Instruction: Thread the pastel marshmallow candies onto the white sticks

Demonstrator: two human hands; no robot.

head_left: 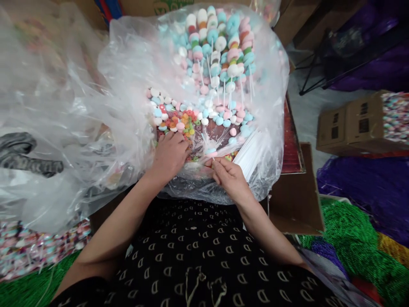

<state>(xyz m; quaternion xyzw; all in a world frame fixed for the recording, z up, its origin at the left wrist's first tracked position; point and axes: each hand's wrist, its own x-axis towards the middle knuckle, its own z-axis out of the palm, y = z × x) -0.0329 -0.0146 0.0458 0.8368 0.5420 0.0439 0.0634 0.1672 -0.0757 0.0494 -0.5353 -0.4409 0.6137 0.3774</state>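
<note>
Several small ring-shaped gummies [188,115] in red, orange and green lie in a heap inside the plastic bag. My left hand [171,155] rests at the near edge of this heap, fingers bent and tips turned down; what they pinch is hidden. Between thumb and fingers, my right hand [228,172] grips a thin white candy stick, with a blue and a pink marshmallow [211,152] on its upper end. Loose pink, white and blue marshmallows [226,115] are spread just beyond both hands. A bundle of white sticks [251,155] lies right of my right hand.
Finished-looking marshmallow skewers [220,47] are piled at the back of the clear plastic bag [128,85]. An open cardboard box [295,192] stands at the right, below a red table edge [292,136]. Green mesh [348,230] and another carton [348,123] are farther right.
</note>
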